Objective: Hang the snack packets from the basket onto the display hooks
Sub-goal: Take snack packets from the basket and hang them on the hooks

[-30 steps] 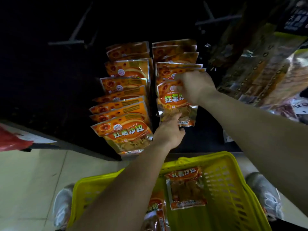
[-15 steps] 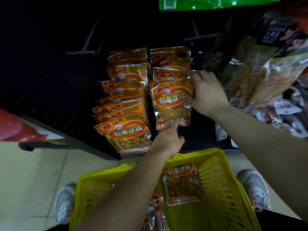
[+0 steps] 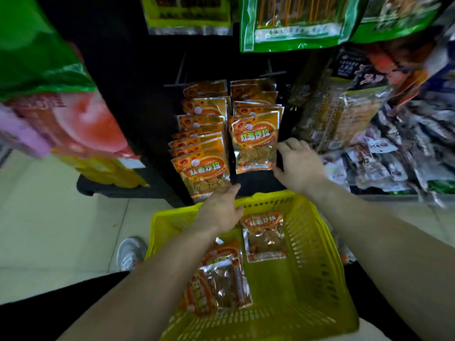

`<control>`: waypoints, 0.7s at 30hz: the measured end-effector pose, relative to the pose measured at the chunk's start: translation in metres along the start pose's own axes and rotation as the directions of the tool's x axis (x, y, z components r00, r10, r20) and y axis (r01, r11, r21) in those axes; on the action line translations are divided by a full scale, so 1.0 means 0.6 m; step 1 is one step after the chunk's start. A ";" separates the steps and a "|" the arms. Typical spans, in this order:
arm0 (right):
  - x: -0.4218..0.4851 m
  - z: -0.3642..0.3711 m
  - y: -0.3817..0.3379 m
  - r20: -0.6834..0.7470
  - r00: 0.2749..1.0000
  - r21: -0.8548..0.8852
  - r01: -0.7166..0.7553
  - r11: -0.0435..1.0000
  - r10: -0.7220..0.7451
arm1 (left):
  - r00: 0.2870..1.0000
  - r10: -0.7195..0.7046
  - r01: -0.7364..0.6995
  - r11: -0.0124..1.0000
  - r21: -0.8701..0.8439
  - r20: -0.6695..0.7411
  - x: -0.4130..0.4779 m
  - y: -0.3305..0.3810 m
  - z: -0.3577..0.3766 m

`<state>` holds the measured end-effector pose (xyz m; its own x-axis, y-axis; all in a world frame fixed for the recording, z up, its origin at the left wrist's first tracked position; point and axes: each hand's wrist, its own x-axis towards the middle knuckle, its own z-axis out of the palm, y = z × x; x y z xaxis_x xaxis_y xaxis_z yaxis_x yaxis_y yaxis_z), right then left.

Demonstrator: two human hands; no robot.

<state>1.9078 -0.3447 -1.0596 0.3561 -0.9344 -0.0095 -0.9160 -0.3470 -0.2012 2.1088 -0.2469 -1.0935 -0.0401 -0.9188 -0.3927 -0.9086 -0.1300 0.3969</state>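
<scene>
Snack packet [image 3: 254, 141], frontmost of its row, just beside fingers [image 3: 288, 144] of right hand [image 3: 300, 166]

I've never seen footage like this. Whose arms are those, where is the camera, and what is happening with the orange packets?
There is no machine here. These are a person's two bare arms, filmed by one camera worn on the head, looking forward and down. The left hand reaches over the yellow basket with straight fingers and holds nothing. The right hand is open beside the front orange packet, which hangs on the right-hand hook. I cannot tell whether it touches the packet's edge. A second row of the same packets hangs just to the left. Loose packets lie in the basket, not yet hung. Green bags hang above.
</scene>
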 end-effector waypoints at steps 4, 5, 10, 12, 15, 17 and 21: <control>-0.074 0.061 -0.012 0.089 0.996 0.006 0.025 1.000 -0.026 | 0.999 -0.036 0.033 0.995 0.093 0.035 -0.055 -0.044 0.038; -0.093 0.084 -0.015 0.131 0.991 0.018 0.027 0.999 -0.029 | 0.996 -0.057 0.050 0.992 0.112 0.066 -0.065 -0.058 0.055; -0.158 0.181 -0.017 0.328 0.944 0.016 -0.029 0.999 0.022 | 0.981 -0.137 0.115 0.981 0.158 0.135 -0.088 -0.124 0.119; -0.175 0.224 -0.016 0.437 0.898 0.028 -0.069 0.997 0.049 | 0.972 -0.174 0.152 0.978 0.145 0.156 -0.092 -0.155 0.144; -0.198 0.292 -0.020 0.558 0.829 0.057 -0.061 0.997 0.019 | 0.940 -0.241 0.209 0.966 0.151 0.243 -0.098 -0.193 0.178; -0.213 0.333 -0.031 0.625 0.780 0.071 -0.025 0.997 -0.025 | 0.915 -0.278 0.242 0.958 0.154 0.292 -0.105 -0.213 0.198; -0.231 0.389 -0.078 0.711 0.697 0.250 -0.121 0.961 -0.097 | 0.903 -0.306 0.218 0.932 0.290 0.302 -0.119 -0.230 0.222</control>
<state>1.9446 -0.1799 -1.2777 0.4686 -0.5603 -0.6830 -0.8767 -0.2000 -0.4374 2.1815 -0.1135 -1.2309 0.1161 -0.6775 -0.7263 -0.9760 -0.2136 0.0433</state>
